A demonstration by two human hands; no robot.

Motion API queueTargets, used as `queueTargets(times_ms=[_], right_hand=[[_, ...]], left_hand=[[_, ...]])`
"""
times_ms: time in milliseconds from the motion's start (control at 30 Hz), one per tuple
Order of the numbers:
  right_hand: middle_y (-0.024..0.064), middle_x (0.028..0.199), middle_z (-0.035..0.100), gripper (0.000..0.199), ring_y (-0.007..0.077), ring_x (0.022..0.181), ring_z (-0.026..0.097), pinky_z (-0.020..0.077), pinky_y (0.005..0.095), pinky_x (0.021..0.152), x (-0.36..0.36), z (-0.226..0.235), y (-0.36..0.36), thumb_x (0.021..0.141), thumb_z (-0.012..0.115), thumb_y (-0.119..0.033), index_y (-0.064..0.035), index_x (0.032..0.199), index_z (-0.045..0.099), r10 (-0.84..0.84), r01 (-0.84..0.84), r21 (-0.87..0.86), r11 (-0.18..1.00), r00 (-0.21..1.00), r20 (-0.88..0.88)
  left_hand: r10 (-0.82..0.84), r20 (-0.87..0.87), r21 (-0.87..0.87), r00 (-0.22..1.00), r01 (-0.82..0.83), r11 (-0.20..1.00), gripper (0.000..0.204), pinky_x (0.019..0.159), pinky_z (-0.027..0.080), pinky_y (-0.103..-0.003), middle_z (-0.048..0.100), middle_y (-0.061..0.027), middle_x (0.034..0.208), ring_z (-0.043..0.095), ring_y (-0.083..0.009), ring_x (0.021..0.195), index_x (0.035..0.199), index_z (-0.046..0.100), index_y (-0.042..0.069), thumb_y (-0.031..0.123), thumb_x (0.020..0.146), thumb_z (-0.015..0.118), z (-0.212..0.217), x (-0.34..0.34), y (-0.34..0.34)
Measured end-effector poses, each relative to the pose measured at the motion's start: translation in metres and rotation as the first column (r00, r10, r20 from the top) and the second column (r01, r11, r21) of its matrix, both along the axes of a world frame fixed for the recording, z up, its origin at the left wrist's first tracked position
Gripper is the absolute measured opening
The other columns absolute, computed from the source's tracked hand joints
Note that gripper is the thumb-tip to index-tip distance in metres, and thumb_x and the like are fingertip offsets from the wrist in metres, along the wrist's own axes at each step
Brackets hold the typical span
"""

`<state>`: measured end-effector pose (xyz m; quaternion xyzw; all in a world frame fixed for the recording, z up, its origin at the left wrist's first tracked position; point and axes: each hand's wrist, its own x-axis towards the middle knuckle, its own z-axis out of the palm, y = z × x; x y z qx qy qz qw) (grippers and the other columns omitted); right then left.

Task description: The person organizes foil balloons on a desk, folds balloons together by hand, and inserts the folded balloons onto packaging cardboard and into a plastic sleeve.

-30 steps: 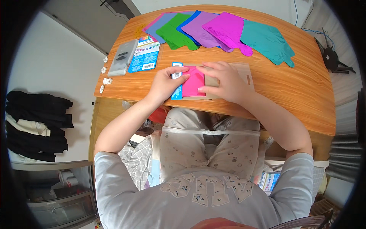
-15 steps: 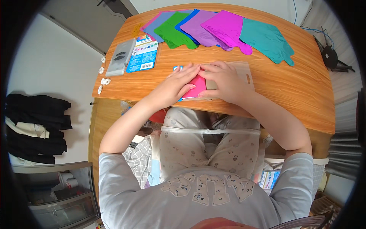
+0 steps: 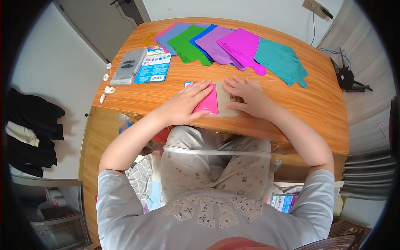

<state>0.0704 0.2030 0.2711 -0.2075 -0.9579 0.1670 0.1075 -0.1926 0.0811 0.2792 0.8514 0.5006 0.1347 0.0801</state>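
Note:
Near the front edge of the wooden table lies a shiny pink folded piece (image 3: 212,102) on a grey-beige flat card (image 3: 225,110). My left hand (image 3: 183,104) rests on the pink piece's left side, fingers stretched out and thumb along its lower edge. Flat on the card's right side is my right hand (image 3: 250,99), its fingers spread. A small blue-and-white corner (image 3: 188,84) peeks out above my left hand. Clear plastic seems to lie around the card, partly hidden by my right hand.
Along the far side several flat foil pieces overlap, among them a green one (image 3: 189,43), a magenta one (image 3: 243,48) and a teal one (image 3: 281,62). A blue printed package (image 3: 154,68) and a clear case (image 3: 129,66) lie at left, beside small white objects (image 3: 109,89).
My hands have moved apart from where their fingertips met. The right hand has shifted right across the card, and more of the pink piece and card shows. The whole view has shifted slightly.

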Motion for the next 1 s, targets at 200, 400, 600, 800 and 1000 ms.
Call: queueTargets(times_ms=[200,400,600,800,1000], right_hand=[[0.0115,0.159,0.039,0.056,0.038,0.15,0.027,0.0183,0.058,0.121,0.001,0.0,0.004,0.099,0.06,-0.039,-0.0118,0.147,0.05,0.014,-0.014,-0.021,1.0,1.0,0.014],[0.0109,0.156,0.044,0.052,0.0387,0.15,0.027,0.0181,0.0577,0.121,0.005,-0.002,0.014,0.101,0.058,-0.036,-0.0114,0.146,0.051,0.037,-0.041,-0.119,0.992,0.999,-0.04],[0.0103,0.155,0.045,0.053,0.0394,0.149,0.028,0.0171,0.0569,0.122,0.011,-0.004,0.022,0.1,0.059,-0.037,-0.0109,0.146,0.052,0.057,-0.073,-0.183,0.98,0.994,-0.09],[0.0111,0.156,0.043,0.07,0.0377,0.15,0.028,0.0162,0.0556,0.122,0.011,0.004,0.015,0.093,0.067,-0.048,-0.0121,0.149,0.047,0.06,-0.066,-0.098,0.993,0.996,-0.061],[0.0146,0.157,0.041,0.085,0.0377,0.149,0.028,0.0162,0.0572,0.122,0.019,-0.009,0.024,0.085,0.073,-0.055,-0.0131,0.152,0.042,0.02,-0.022,-0.029,0.999,0.999,-0.041]], left_hand=[[-0.005,-0.007,-0.04,1.0,0.005,0.999,0.077,0.123,0.023,-0.048,0.03,-0.0228,0.16,0.028,-0.038,0.149,0.155,0.031,0.004,0.045,0.097,0.059,0.006,-0.005,0.002],[0.017,-0.02,-0.063,1.0,-0.018,0.998,0.077,0.122,0.023,-0.048,0.03,-0.0227,0.16,0.027,-0.038,0.149,0.155,0.031,0.002,0.045,0.097,0.059,0.007,0.0,0.008],[-0.023,0.022,-0.108,0.999,0.025,0.994,0.079,0.122,0.024,-0.048,0.029,-0.0221,0.161,0.029,-0.0378,0.149,0.156,0.028,0.004,0.041,0.095,0.062,0.011,0.011,0.019],[0.023,0.12,-0.093,0.993,-0.012,0.996,0.086,0.123,0.021,-0.049,0.024,-0.0238,0.162,0.024,-0.0386,0.151,0.158,0.02,0.003,0.043,0.095,0.062,0.005,0.035,0.031],[0.002,0.0,-0.192,1.0,-0.002,0.981,0.096,0.124,0.013,-0.05,0.014,-0.0234,0.165,0.014,-0.0397,0.153,0.16,0.011,0.006,0.041,0.091,0.067,-0.001,0.037,0.055]])
